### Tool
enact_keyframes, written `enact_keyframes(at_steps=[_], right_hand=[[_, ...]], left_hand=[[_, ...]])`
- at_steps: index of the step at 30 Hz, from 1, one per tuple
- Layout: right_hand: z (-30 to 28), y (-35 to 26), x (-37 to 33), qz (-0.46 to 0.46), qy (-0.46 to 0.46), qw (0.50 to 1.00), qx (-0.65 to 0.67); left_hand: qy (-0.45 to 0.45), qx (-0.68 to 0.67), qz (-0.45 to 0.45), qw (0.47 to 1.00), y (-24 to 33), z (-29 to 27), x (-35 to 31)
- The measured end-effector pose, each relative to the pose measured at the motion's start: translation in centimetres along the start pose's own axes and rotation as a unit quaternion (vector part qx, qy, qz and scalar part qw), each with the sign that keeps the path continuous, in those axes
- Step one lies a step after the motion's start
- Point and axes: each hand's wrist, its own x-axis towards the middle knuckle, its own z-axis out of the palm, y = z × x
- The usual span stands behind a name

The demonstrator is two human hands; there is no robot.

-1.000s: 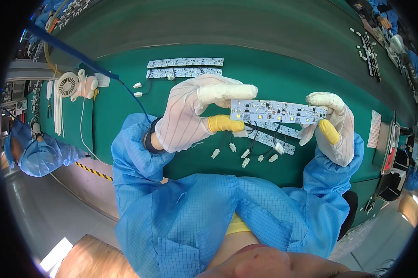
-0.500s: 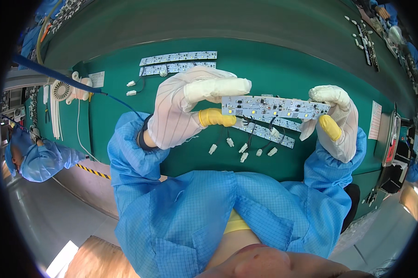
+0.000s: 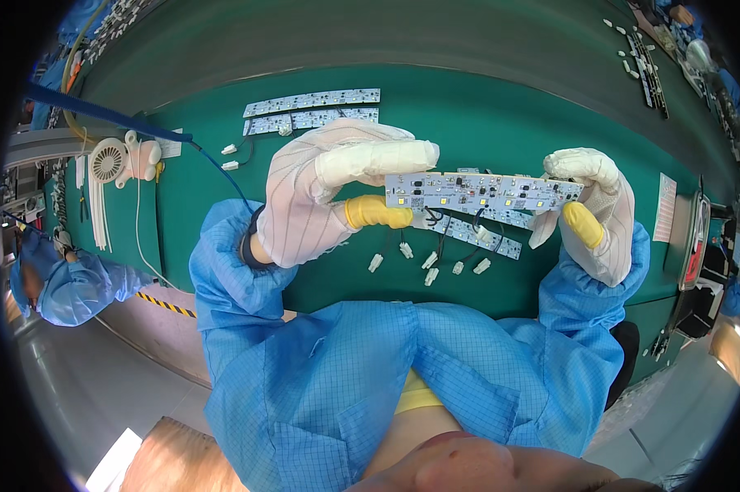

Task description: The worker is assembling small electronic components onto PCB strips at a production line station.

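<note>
A white LED circuit board [image 3: 493, 187] with small yellow LEDs and dark components is held up level between my two gloved hands. At its left end, my left hand [image 3: 308, 193] pinches it between white-covered fingertips and a yellow-tipped thumb. My right hand [image 3: 606, 217] grips the right end the same way. Below the held board, more LED boards [image 3: 501, 243] lie on the green mat, partly hidden behind it. Dark wires with white plug connectors [image 3: 431, 277] spread toward me from there.
Two strips of LED boards [image 3: 311, 99] lie on the green mat [image 3: 468, 115] beyond my left hand. A small white fan [image 3: 108, 161] stands at left, near a blue cord [image 3: 112, 113]. Dark strips [image 3: 650, 78] lie far right. A co-worker in blue [image 3: 83, 287] is at left.
The held board's left end has shifted slightly left and down with my left hand. My right hand stays almost still, and both grips are unchanged.
</note>
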Motion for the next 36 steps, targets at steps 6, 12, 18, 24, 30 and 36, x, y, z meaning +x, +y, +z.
enact_keyframes(at_steps=[6, 12, 18, 24, 30, 36], right_hand=[[-0.1, 0.7, 0.3, 0.02, 0.048, 0.998, -0.016], [-0.1, 0.4, 0.2, 0.028, 0.002, 1.0, 0.013], [-0.1, 0.2, 0.0, -0.001, 0.011, 1.0, -0.006], [-0.4, -0.1, -0.2, 0.02, 0.002, 1.0, -0.004], [-0.5, -0.1, -0.2, 0.008, -0.012, 1.0, 0.0], [-0.7, 0.9, -0.1, -0.007, -0.015, 1.0, 0.001]], left_hand=[[-0.012, -0.001, -0.019, 1.0, 0.4, -0.3, 0.0], [-0.004, -0.065, -0.09, 0.994, 0.8, -0.2, 0.1], [-0.006, 0.031, 0.008, 0.999, 0.0, -0.3, 0.1], [-0.002, 0.008, -0.023, 1.0, 0.2, 0.0, 0.3], [0.008, 0.01, 0.009, 1.0, 0.0, 0.0, 0.1], [-0.01, 0.004, 0.019, 1.0, -0.1, -0.3, -0.2]])
